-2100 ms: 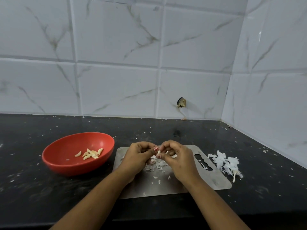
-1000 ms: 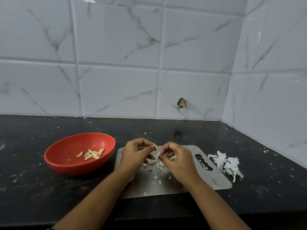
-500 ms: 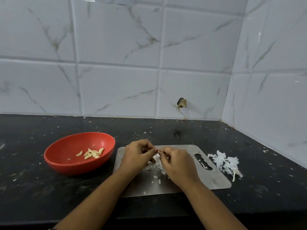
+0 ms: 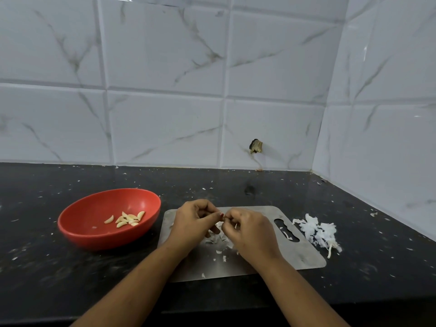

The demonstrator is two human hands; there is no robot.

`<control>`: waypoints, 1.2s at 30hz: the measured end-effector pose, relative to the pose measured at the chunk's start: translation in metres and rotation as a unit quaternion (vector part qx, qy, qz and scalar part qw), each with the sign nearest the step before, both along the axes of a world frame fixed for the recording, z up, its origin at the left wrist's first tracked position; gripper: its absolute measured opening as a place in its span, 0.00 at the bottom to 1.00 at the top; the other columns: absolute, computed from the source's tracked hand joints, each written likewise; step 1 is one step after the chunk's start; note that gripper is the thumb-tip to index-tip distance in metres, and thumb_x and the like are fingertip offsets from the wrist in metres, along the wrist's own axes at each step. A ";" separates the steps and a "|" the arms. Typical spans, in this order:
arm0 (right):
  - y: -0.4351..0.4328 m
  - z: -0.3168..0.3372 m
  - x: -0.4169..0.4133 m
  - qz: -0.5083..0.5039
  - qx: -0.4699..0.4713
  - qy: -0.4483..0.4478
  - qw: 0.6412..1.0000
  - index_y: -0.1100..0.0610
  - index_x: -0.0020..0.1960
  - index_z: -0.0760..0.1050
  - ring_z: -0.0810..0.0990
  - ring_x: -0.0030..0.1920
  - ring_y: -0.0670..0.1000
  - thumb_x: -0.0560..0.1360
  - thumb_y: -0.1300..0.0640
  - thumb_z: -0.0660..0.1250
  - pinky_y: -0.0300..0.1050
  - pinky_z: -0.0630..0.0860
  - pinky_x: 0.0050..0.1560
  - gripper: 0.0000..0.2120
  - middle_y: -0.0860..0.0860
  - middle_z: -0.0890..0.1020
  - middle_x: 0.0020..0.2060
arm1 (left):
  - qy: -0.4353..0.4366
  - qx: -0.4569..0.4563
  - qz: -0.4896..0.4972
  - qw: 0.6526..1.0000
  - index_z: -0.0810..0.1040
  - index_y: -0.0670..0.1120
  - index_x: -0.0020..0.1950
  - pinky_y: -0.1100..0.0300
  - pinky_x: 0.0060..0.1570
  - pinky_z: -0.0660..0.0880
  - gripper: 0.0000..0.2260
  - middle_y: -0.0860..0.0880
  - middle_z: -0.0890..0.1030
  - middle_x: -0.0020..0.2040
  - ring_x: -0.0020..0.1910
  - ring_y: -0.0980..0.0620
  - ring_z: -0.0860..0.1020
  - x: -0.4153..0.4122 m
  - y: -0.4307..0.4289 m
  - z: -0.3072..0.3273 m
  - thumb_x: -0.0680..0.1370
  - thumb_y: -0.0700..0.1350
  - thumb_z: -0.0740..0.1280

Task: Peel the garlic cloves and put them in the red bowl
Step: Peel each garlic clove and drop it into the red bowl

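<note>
My left hand (image 4: 193,223) and my right hand (image 4: 250,232) meet fingertip to fingertip above the steel cutting board (image 4: 299,256). Both have curled fingers and pinch a small garlic clove between them; the clove is almost wholly hidden by the fingers. Loose white skins and garlic pieces (image 4: 217,239) lie on the board under the hands. The red bowl (image 4: 94,234) stands left of the board and holds several peeled cloves (image 4: 127,219).
A heap of white garlic skins (image 4: 316,231) lies on the black counter (image 4: 354,204) right of the board. Skin flakes are scattered over the counter. White marble-look tiled walls close the back and the right side. The counter's front edge runs just below my forearms.
My hands drew apart slightly a second ago, then came back together. They now touch at the fingertips, a little lower over the board. The bowl and the heap of skins have not moved.
</note>
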State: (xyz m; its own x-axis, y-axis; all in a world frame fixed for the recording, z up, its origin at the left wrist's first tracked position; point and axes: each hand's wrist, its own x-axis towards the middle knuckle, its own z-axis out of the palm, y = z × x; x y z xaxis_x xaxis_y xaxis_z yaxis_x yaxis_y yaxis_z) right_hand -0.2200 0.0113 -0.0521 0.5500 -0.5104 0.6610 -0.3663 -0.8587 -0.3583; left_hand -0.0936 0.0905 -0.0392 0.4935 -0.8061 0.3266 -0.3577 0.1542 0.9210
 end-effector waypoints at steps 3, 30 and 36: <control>-0.002 0.001 0.000 0.004 0.037 -0.020 0.999 0.51 0.38 0.79 0.76 0.31 0.46 0.74 0.55 0.66 0.39 0.70 0.31 0.06 0.46 0.78 0.29 | 0.044 -0.008 -0.019 0.999 0.80 0.41 0.41 0.64 0.27 0.71 0.04 0.44 0.83 0.34 0.28 0.53 0.79 0.000 0.000 0.000 0.75 0.36 0.69; -0.009 -0.001 -0.002 0.016 0.105 -0.058 0.993 0.50 0.47 0.75 0.74 0.29 0.47 0.80 0.52 0.63 0.40 0.71 0.30 0.05 0.47 0.77 0.30 | -0.017 -0.007 0.036 0.999 0.82 0.45 0.44 0.61 0.33 0.79 0.02 0.47 0.83 0.37 0.35 0.52 0.82 -0.001 0.003 0.003 0.75 0.39 0.71; -0.010 -0.001 0.001 0.008 0.075 -0.014 0.997 0.52 0.44 0.76 0.71 0.28 0.44 0.80 0.51 0.64 0.35 0.64 0.29 0.08 0.44 0.73 0.28 | -0.105 -0.008 0.102 0.989 0.78 0.45 0.43 0.61 0.32 0.79 0.04 0.51 0.83 0.36 0.31 0.58 0.82 0.005 0.005 0.013 0.77 0.39 0.68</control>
State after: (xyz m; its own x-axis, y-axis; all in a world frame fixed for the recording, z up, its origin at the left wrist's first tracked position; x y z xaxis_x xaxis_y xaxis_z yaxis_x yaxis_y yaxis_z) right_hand -0.2190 0.0018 -0.0534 0.5403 -0.5969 0.5930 -0.3414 -0.7997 -0.4939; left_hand -0.0882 0.0955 -0.0258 0.5654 -0.6905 0.4511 -0.5659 0.0731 0.8212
